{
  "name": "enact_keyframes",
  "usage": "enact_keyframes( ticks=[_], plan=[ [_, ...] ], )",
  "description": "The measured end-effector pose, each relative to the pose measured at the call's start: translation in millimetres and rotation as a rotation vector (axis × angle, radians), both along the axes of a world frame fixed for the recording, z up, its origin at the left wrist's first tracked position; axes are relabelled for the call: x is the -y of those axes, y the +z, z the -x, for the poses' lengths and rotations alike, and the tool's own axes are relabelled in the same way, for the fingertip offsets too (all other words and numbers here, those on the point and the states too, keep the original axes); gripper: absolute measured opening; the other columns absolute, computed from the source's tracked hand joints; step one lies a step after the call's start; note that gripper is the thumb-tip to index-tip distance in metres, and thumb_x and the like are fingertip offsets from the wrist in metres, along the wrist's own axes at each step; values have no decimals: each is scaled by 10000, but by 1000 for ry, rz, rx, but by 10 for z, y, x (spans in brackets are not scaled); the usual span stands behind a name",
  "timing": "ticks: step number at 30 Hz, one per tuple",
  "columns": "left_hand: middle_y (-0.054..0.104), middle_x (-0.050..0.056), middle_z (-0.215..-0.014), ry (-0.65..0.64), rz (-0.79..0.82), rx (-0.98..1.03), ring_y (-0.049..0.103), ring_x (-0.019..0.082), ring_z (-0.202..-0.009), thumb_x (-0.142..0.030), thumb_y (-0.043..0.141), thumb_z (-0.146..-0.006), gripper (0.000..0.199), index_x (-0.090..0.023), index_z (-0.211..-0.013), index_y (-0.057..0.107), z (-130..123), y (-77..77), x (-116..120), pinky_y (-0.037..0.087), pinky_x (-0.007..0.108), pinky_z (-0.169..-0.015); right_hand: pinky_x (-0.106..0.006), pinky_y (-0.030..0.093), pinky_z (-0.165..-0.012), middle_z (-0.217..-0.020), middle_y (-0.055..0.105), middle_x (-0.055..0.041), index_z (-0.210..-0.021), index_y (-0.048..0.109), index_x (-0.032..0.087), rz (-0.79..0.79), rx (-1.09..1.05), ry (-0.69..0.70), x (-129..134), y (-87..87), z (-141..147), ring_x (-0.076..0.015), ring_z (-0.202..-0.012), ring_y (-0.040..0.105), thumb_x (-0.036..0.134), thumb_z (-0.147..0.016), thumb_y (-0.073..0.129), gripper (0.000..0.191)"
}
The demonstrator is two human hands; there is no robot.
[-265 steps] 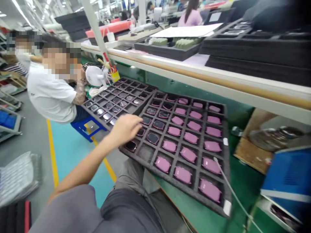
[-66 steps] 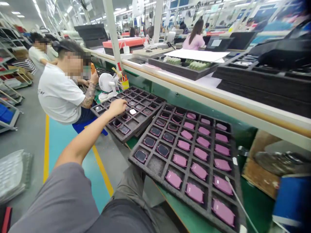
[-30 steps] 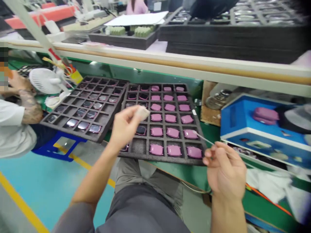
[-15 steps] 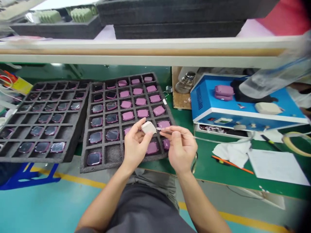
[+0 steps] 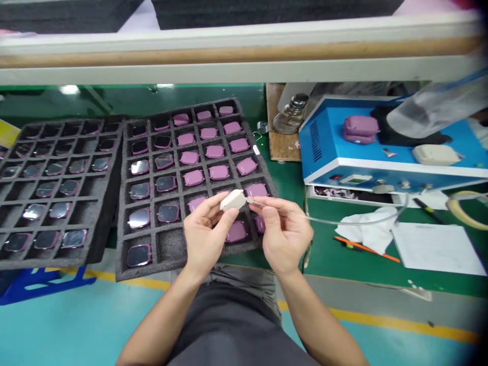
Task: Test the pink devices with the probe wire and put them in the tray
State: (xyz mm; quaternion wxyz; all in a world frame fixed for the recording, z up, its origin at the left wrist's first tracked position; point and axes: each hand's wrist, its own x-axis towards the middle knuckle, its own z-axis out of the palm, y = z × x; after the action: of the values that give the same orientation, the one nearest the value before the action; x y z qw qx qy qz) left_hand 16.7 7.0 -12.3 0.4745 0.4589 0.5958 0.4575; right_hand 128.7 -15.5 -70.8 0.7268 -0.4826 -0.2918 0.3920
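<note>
Two hands on one job: left hand [image 5: 208,229] has its grip pinching a small cream rounded-rectangular case [image 5: 233,200] between thumb and fingers; right hand [image 5: 284,231] has its grip pinching a thin translucent tube [image 5: 343,222] just behind its pale tip. Tip is right at the case's 3 o'clock edge; contact vs. small gap: can't tell. Case is held up over the tray, toward its 4 o'clock side.

Handling guess: case is light, stiff, probably smooth plastic, so likely slippery and easy to scuff. Hold by side edges, off the broad faces. Tube looks bendy; hold close to tip for control.

Containers: black foam grid tray [image 5: 170,246] under the hands. Left two columns hold dark-faced pieces in plum frames, right three hold plum cases [image 5: 219,173], one per pocket where visible. Second black foam grid tray [image 5: 93,189] at 9 o'clock: dark-faced pieces with plum frames. White shallow drawer [image 5: 366,206] at 3 o'clock on the green tabletop [image 5: 354,264], under the blue box-shaped unit [image 5: 320,152]: small mixed bits, too small to identify.
</note>
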Motion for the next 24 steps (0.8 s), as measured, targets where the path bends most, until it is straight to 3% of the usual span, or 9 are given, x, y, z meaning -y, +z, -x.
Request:
enact_keyframes(
  ticks=[6,17,24],
  plan=[
    [804,78,-1085,-22,-24,-23,784,198,-961,-209,848,-777,330,-163,-1094,769,-12,-5,5,633,248,-869,-321,678,-852,-989,792,-34,-1012,734,220,10,6,-3,-4,1,-9,-180,-934,781,210,-967,667,82],
    [802,94,-1083,-11,3,-98,779,244,-968,-287,852,-774,339,-173,-1086,782,-15,9,14,644,328,-887,-340,685,-838,-981,785,-32,-990,733,235,37,-2,-4,-2,8,-7,-188,-936,777,216,-964,671,69],
    [799,74,-1111,-17,-6,-60,775,221,-988,-219,856,-769,331,-189,-1092,788,-16,4,28,635,306,-916,-353,676,-865,-1000,777,-33,-1001,729,242,20,-22,16,3,-9,-9,-190,-963,770,211,-963,670,76]
  ],
)
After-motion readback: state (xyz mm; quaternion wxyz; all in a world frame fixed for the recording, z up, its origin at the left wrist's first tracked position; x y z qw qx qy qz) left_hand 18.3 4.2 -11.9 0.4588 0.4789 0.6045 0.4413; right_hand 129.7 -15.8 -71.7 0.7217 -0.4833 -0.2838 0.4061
